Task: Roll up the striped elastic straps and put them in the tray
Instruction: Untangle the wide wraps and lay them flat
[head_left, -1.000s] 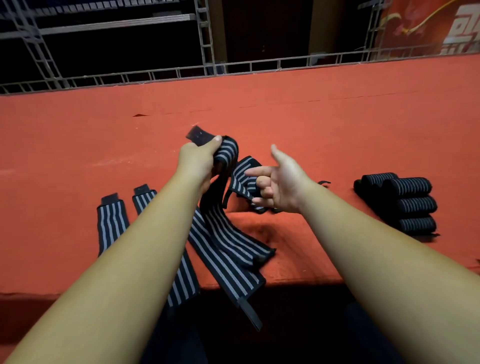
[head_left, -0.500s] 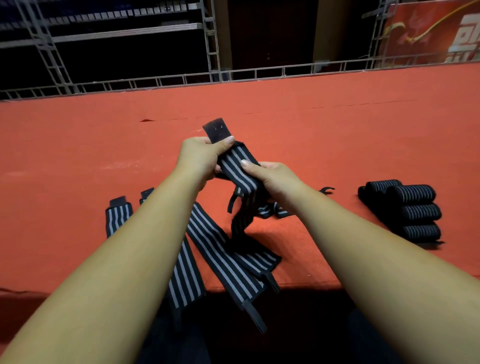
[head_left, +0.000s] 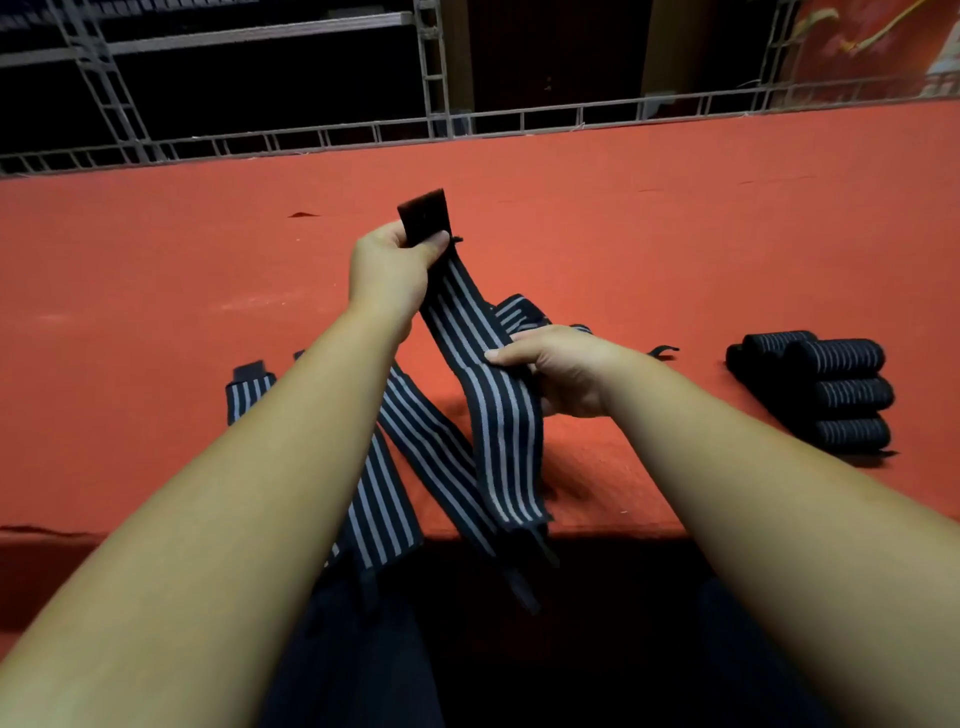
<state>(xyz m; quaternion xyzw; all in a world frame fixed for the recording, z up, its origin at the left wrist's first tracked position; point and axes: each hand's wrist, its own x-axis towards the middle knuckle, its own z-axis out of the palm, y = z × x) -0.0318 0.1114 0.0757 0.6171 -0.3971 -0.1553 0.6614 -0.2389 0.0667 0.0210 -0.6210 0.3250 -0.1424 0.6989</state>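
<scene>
Fingers of my left hand (head_left: 393, 270) pinch the strap (head_left: 483, 374) by its dark end while my right hand (head_left: 558, 371) pinches it lower, above the red table (head_left: 156, 291), so it hangs straight for rolling.

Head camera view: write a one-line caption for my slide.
Both hands, left hand and right hand, hold a striped elastic strap stretched above the red table, rolled straps stacked alongside.
</scene>
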